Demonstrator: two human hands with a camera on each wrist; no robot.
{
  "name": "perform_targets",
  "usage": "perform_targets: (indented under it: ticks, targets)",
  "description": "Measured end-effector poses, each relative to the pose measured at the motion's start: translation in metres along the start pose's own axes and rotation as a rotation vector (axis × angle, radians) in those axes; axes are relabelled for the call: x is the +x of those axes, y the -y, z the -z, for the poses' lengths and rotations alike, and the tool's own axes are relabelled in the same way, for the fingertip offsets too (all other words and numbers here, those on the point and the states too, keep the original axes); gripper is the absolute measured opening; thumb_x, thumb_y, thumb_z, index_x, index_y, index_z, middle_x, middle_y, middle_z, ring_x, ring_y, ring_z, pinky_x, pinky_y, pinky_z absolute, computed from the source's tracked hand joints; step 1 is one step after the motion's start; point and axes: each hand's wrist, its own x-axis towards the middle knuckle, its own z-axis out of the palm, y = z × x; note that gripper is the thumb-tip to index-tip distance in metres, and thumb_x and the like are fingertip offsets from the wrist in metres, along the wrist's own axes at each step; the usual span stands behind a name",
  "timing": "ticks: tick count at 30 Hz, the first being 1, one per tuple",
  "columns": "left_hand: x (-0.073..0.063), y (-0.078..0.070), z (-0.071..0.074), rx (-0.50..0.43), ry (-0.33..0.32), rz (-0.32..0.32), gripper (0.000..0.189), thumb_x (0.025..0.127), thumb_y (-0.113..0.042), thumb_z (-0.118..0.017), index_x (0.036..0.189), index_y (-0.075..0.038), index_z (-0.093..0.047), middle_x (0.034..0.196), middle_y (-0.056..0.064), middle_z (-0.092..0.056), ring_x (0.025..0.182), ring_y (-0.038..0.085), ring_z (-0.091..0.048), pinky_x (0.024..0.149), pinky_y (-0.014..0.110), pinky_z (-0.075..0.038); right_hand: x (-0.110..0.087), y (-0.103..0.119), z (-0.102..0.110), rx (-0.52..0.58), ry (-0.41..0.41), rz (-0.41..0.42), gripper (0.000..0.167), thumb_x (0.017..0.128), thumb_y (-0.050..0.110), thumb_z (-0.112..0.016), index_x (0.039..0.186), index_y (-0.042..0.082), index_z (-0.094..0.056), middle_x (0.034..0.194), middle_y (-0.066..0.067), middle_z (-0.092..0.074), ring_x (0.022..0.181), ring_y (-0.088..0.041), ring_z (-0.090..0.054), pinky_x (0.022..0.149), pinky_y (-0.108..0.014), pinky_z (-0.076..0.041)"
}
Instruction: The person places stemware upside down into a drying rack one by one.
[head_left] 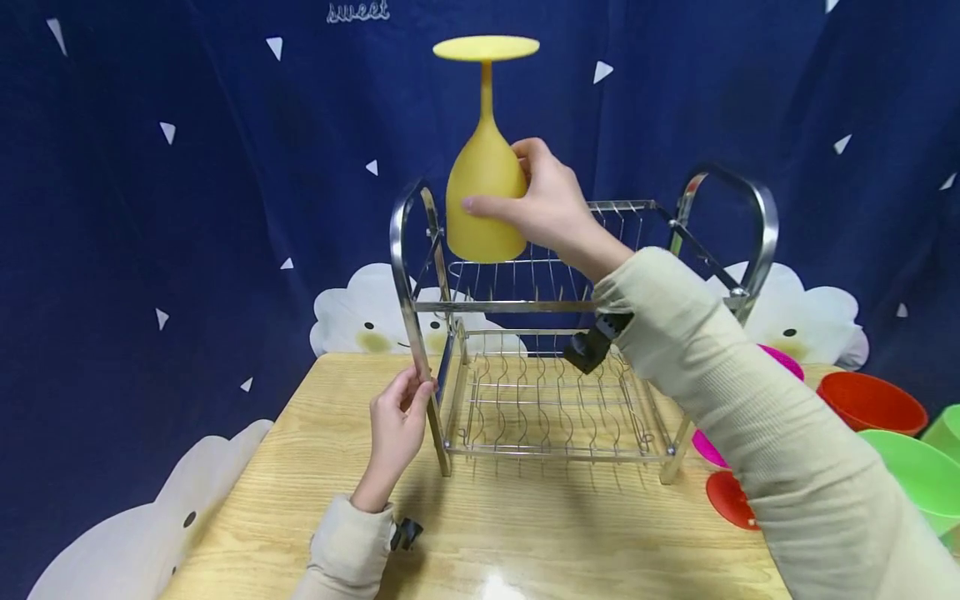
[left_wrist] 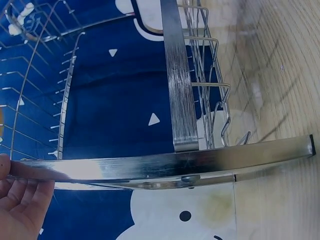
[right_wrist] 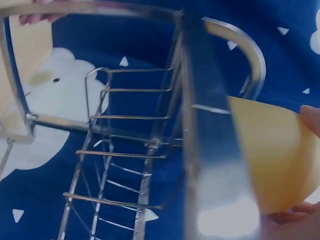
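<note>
A yellow goblet (head_left: 486,179) is upside down, its round foot on top and its bowl's mouth facing down. My right hand (head_left: 551,200) grips the bowl from the right, thumb across the near side. It is at the upper left of a two-tier metal dish rack (head_left: 517,307). In the right wrist view the goblet's bowl (right_wrist: 275,155) shows behind a rack bar, with fingers at its edges. My left hand (head_left: 397,417) pinches the rack's front left leg; in the left wrist view its fingers (left_wrist: 25,200) wrap the metal bar.
On the right of the wooden table (head_left: 337,433) are a red bowl (head_left: 870,402), a light green bowl (head_left: 915,475), a red round piece (head_left: 731,500) and magenta pieces, partly behind my right sleeve. A dark blue curtain (head_left: 187,208) with white clouds hangs behind.
</note>
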Motion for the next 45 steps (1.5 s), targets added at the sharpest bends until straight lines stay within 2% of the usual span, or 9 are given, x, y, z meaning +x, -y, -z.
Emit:
perform_targets:
  ticks: [8, 21, 25, 29, 32, 35, 38, 41, 45]
  targets:
    - [0.002, 0.001, -0.002, -0.016, -0.007, -0.008, 0.011, 0.086, 0.005, -0.057, 0.094, 0.011, -0.059, 0.08, 0.021, -0.065, 0.072, 0.03, -0.065, 0.069, 0.023, -0.054, 0.012, -0.009, -0.016, -0.154, 0.07, -0.074, 0.071, 0.071, 0.035, -0.075, 0.123, 0.004, -0.037, 0.108, -0.01, -0.052, 0.091, -0.019, -0.055, 0.074, -0.028, -0.051]
    - [0.004, -0.002, -0.004, -0.03, -0.001, 0.007, 0.012, 0.086, 0.005, -0.056, 0.095, 0.012, -0.059, 0.081, 0.022, -0.065, 0.071, 0.032, -0.065, 0.07, 0.03, -0.055, 0.009, -0.018, -0.033, -0.26, 0.154, -0.127, 0.073, 0.072, 0.038, -0.075, 0.123, 0.002, -0.037, 0.101, -0.009, -0.051, 0.086, -0.022, -0.052, 0.069, -0.03, -0.047]
    - [0.005, -0.002, -0.004, -0.03, 0.002, 0.012, 0.012, 0.087, 0.003, -0.056, 0.095, 0.011, -0.059, 0.081, 0.022, -0.065, 0.071, 0.032, -0.065, 0.07, 0.032, -0.055, 0.008, -0.018, -0.031, -0.269, 0.173, -0.149, 0.075, 0.073, 0.039, -0.075, 0.125, 0.001, -0.036, 0.105, -0.01, -0.052, 0.089, -0.022, -0.051, 0.072, -0.031, -0.047]
    - [0.006, -0.003, -0.004, -0.033, 0.003, 0.01, 0.012, 0.087, 0.003, -0.056, 0.095, 0.011, -0.059, 0.082, 0.022, -0.065, 0.071, 0.033, -0.065, 0.071, 0.035, -0.054, 0.0, -0.016, -0.024, -0.265, 0.167, -0.149, 0.081, 0.073, 0.04, -0.074, 0.132, 0.002, -0.033, 0.119, -0.012, -0.05, 0.1, -0.023, -0.051, 0.082, -0.033, -0.046]
    - [0.005, -0.003, -0.004, -0.036, 0.002, 0.009, 0.011, 0.088, 0.003, -0.055, 0.095, 0.011, -0.059, 0.081, 0.022, -0.065, 0.072, 0.033, -0.064, 0.071, 0.035, -0.054, -0.016, -0.015, -0.014, -0.244, 0.135, -0.113, 0.082, 0.075, 0.04, -0.072, 0.136, 0.005, -0.031, 0.13, -0.012, -0.045, 0.113, -0.024, -0.047, 0.091, -0.036, -0.043]
    - [0.004, -0.003, -0.004, -0.036, 0.001, 0.016, 0.011, 0.088, 0.002, -0.055, 0.095, 0.01, -0.059, 0.081, 0.023, -0.065, 0.071, 0.033, -0.064, 0.071, 0.035, -0.054, -0.043, -0.017, -0.001, -0.163, 0.092, -0.018, 0.077, 0.076, 0.036, -0.072, 0.137, 0.008, -0.033, 0.134, -0.011, -0.043, 0.12, -0.025, -0.044, 0.097, -0.038, -0.04]
    - [0.003, -0.004, -0.003, -0.036, -0.002, 0.021, 0.012, 0.087, 0.002, -0.056, 0.094, 0.011, -0.059, 0.081, 0.022, -0.065, 0.071, 0.033, -0.064, 0.071, 0.033, -0.054, -0.078, -0.024, 0.013, -0.054, 0.046, 0.123, 0.064, 0.078, 0.024, -0.073, 0.131, 0.006, -0.042, 0.128, -0.011, -0.049, 0.115, -0.023, -0.049, 0.095, -0.035, -0.042]
    - [0.004, -0.005, -0.001, -0.029, -0.006, 0.024, 0.012, 0.087, 0.002, -0.056, 0.094, 0.011, -0.059, 0.081, 0.021, -0.065, 0.071, 0.032, -0.064, 0.072, 0.031, -0.054, -0.112, -0.033, 0.024, -0.006, -0.013, 0.262, 0.053, 0.077, 0.008, -0.072, 0.124, 0.0, -0.048, 0.121, -0.011, -0.054, 0.109, -0.019, -0.052, 0.092, -0.026, -0.044]
    - [0.005, -0.006, 0.001, -0.026, -0.007, 0.033, 0.013, 0.087, 0.001, -0.057, 0.095, 0.01, -0.06, 0.081, 0.022, -0.065, 0.073, 0.032, -0.064, 0.073, 0.032, -0.054, -0.149, -0.046, 0.037, -0.01, -0.078, 0.305, 0.055, 0.073, -0.005, -0.072, 0.123, 0.0, -0.05, 0.119, -0.009, -0.054, 0.106, -0.012, -0.052, 0.088, -0.016, -0.044]
